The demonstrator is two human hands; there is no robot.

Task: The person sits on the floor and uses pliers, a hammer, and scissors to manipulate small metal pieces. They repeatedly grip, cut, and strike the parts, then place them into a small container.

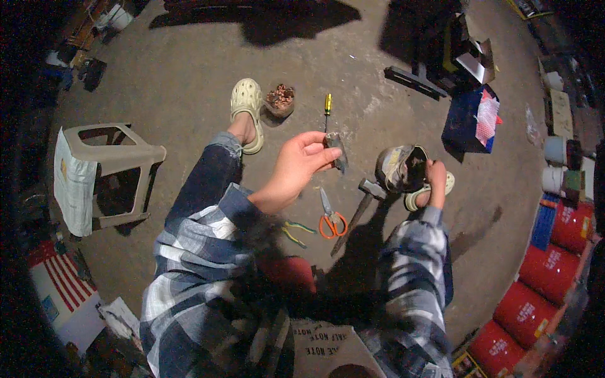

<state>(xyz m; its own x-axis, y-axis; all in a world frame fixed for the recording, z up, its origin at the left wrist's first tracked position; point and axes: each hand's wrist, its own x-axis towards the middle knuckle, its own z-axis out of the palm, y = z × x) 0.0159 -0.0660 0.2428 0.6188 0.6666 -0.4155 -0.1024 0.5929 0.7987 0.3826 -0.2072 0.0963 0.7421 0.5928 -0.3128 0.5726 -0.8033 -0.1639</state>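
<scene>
My left hand (pixel 301 165) pinches a short, dark, roughly cylindrical metal piece (pixel 337 154) between thumb and fingers, held up over the floor. At the right, my right hand (pixel 436 176) grips the rim of a worn, round metal housing (pixel 392 170) with a dark hollow inside. A hammer (pixel 369 189) lies below the housing, its handle slanting toward me. Scissors with orange handles (pixel 333 225) and pliers with yellow-green handles (pixel 295 232) rest nearer my body. Beyond my left hand are a yellow-handled screwdriver (pixel 328 104) and a container of copper-coloured scraps (pixel 280 101).
A beige plastic stool (pixel 126 157) stands at the left. Far right are a dark blue box (pixel 463 129) and an open cardboard box (pixel 472 60). Red drums (pixel 526 312) line the right edge. My feet in pale clogs (pixel 246 97) flank the tools.
</scene>
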